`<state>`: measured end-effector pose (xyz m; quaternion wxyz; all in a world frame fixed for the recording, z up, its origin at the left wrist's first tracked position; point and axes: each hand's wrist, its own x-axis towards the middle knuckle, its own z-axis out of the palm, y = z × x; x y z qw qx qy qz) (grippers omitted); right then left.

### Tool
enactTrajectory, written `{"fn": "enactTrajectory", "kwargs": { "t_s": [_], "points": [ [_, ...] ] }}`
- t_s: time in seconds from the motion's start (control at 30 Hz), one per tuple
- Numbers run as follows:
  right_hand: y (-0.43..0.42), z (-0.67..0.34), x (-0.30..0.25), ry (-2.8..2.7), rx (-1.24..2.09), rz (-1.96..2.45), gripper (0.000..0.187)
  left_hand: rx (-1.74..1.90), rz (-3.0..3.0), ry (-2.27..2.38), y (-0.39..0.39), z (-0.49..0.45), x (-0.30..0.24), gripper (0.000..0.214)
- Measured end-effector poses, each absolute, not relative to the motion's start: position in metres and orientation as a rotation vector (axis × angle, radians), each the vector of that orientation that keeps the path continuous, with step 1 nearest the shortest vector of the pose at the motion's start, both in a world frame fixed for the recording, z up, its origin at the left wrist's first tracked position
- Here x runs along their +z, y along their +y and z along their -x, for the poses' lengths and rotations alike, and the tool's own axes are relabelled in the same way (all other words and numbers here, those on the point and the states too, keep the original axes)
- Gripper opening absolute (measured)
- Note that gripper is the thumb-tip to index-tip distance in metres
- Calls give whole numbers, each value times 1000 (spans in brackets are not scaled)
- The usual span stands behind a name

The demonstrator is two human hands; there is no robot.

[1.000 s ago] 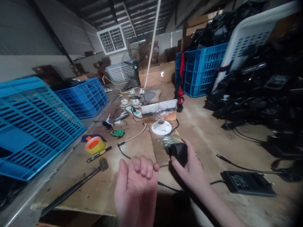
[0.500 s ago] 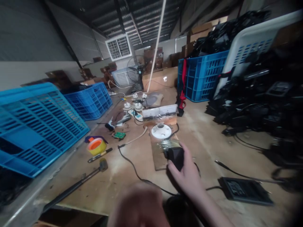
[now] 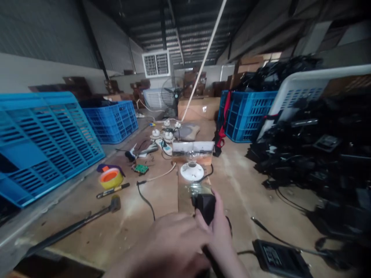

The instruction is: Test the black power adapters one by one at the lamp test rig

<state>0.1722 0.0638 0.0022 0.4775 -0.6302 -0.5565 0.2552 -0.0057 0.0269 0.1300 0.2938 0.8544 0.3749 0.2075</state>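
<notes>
My right hand is closed around a black power adapter, thumb on the near side and fingers along the far right side. The adapter is over the near part of a board, close to a shiny metallic coil-like piece. Just beyond is a white round lamp base. My left hand is low in front, blurred, and overlaps the right hand and wrist; its fingers are smeared and partly hidden. A dark cable runs behind it. To the right lies another black adapter with its lead.
On the left lie a hammer, a marker, yellow tape and a green circuit board. Blue crates stand at the left. Black adapters are heaped at the right. A power strip lies behind.
My left hand has moved up and right, coming across the right wrist. The right hand still grips the adapter. The camera view has tilted and shifted slightly.
</notes>
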Motion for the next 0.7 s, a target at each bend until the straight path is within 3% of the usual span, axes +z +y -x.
{"fn": "enactTrajectory", "kwargs": {
  "t_s": [0.17, 0.27, 0.53, 0.57, 0.7],
  "points": [
    [68, -173, -6, -1366, 583, 1548, 77, 220, -2351, 1307, 60, 48, 67, 26],
    [66, -173, -7, -1359, 568, 1576, 77, 300, -2360, 1265, 63, 63, 35, 12],
    [67, -171, -12, -1348, 533, 1535, 74, 337, -2413, 1138, 68, 37, 35, 9],
    [67, -171, -14, -1341, 531, 1533, 74, 348, -2472, 1106, 68, 35, 30, 10],
    [69, -174, -25, -1332, 516, 1503, 73, 570, -2620, 1008, 69, 32, 3, 54]
  ]
}}
